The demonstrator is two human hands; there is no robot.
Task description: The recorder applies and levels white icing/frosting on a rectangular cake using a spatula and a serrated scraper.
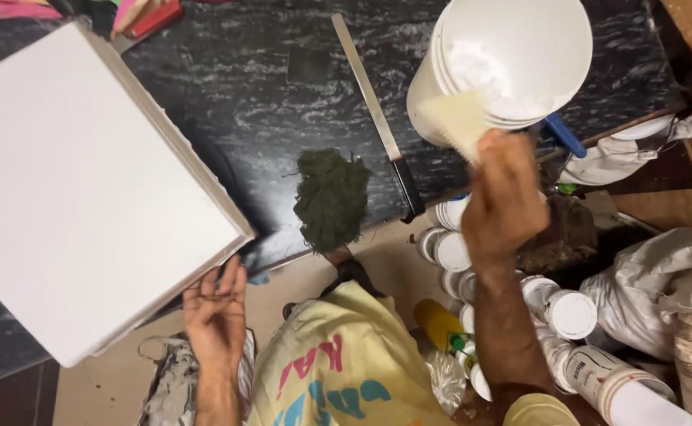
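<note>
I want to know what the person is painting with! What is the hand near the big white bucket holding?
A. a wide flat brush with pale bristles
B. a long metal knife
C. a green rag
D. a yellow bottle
A: the right hand grips a wide flat brush with pale bristles over the round white plastic bucket, while the long metal knife and the dark green rag lie untouched on the black marble counter.
</note>
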